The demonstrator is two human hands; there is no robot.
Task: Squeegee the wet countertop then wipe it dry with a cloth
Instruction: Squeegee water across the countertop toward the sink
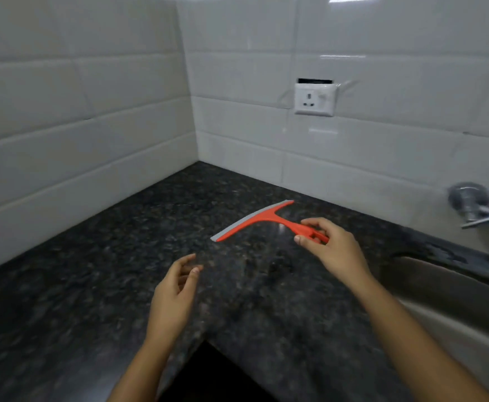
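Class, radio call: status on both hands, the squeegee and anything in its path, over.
Right hand shut on squeegee handle. Left hand open, empty, above granite countertop. Nothing in the blade's path; no cloth in view.

A dark speckled granite countertop (pixel 98 271) fills the lower and middle parts of the frame, running into a corner near the upper centre where two white tiled walls meet. Its front edge makes an inward angle at the bottom centre, with a black gap below it, and at the right edge of the frame the stone borders a steel sink (pixel 452 297). Right of centre the surface shows a glossy sheen; whether anything rests directly on it cannot be told.
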